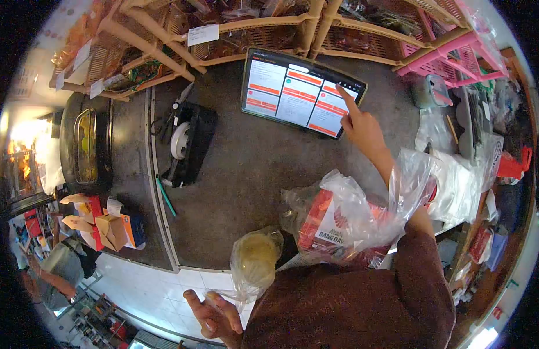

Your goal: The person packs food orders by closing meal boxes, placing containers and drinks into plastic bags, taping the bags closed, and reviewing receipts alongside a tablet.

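My right hand [360, 124] has its index finger stretched out to the upper right part of the lit tablet [304, 96], its other fingers loosely curled. A clear plastic bag with red and white boxes [333, 224] hangs from my right forearm. Low in the view, my left hand [214, 317] holds the top of a small clear bag with a round, pale yellow item [256, 257]. Some of its fingers point upward, and plastic lies around them.
Tan baskets [269, 26] line the back of the dark table [223, 174]. On it are a black tape dispenser [188, 145] and a green pen [166, 196]. Small boxes [112, 230] stand at left; white plastic bags [458, 189] lie at right. Another person [63, 270] is at lower left.
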`<move>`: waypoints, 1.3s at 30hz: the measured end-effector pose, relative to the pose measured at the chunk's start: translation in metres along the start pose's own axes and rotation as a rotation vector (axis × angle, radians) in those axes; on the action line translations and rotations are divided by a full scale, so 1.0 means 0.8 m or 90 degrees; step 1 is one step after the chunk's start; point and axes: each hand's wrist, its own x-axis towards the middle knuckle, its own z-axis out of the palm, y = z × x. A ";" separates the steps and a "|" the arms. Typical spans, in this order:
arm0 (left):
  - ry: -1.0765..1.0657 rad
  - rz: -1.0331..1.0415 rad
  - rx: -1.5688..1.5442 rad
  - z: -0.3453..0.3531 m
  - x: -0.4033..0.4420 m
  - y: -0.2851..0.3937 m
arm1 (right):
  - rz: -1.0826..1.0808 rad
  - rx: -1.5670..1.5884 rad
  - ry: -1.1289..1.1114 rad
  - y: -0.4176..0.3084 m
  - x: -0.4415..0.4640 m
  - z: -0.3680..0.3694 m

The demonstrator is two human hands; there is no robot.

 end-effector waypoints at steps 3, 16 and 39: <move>0.095 0.013 0.013 -0.002 -0.017 0.000 | -0.029 0.133 0.014 -0.003 -0.006 -0.013; -0.079 -0.118 0.155 0.036 0.035 -0.026 | 0.115 0.881 -0.210 0.013 -0.180 -0.168; -0.066 -0.280 0.328 0.109 0.049 -0.084 | -0.262 0.555 -0.451 -0.076 -0.091 -0.140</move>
